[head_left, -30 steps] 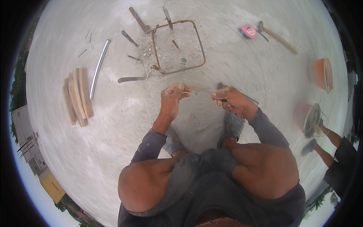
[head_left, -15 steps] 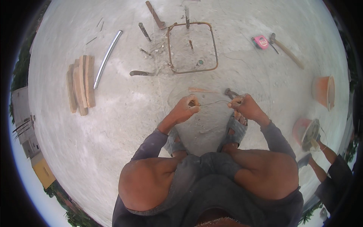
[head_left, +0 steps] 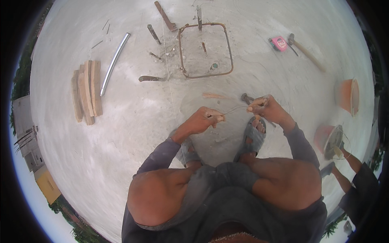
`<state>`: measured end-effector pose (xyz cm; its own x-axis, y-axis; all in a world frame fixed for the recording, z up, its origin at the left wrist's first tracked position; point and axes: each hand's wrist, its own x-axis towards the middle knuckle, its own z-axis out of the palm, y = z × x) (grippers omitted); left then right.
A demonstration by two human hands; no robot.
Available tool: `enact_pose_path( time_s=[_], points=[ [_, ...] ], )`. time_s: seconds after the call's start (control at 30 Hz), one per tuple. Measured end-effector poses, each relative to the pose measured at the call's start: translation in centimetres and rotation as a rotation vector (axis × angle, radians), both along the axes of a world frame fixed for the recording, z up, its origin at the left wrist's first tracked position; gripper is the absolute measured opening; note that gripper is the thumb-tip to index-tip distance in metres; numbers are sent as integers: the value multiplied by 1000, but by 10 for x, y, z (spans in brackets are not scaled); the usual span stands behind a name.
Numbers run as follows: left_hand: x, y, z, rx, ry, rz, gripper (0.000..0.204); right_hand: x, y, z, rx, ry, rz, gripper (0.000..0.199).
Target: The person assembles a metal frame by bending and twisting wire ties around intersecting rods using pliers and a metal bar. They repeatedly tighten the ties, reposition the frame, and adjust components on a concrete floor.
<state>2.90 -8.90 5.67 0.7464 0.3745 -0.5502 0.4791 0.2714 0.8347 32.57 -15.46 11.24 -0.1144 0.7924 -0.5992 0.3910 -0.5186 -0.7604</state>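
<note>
I squat on a grey concrete slab. My left hand pinches one end of a thin wire. My right hand grips the wire's other end, and a dark metal tool lies on the slab just beyond it. The wire runs slightly curved between both hands, just above my sandalled right foot. A rusty rebar stirrup bent into a square lies on the slab ahead of me.
Short wooden slats and a shiny metal tube lie at the left. Rusty steel pieces surround the stirrup. A pink tape measure and a hammer lie at upper right. Another person crouches at the right by orange pans.
Both hands have stayed on the wire while my head tilted, so the scene shifted in the picture. The hands now sit slightly further apart, with the wire stretched between them.
</note>
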Motion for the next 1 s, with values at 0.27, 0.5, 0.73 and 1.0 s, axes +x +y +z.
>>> enact_pose_path(
  time_s=[0.27,0.5,0.73,1.0],
  points=[
    [-5,42,-4,244,155,-102,21,-36,-35,-22,91,-45,161,28],
    [10,44,-17,760,79,230,36,-37,-35,-79,187,-351,240,17],
    [29,40,-84,292,129,536,66,-23,4,-121,524,-599,3,15],
    [41,63,-107,341,15,597,63,-53,47,-142,633,-430,68,20]
  ],
)
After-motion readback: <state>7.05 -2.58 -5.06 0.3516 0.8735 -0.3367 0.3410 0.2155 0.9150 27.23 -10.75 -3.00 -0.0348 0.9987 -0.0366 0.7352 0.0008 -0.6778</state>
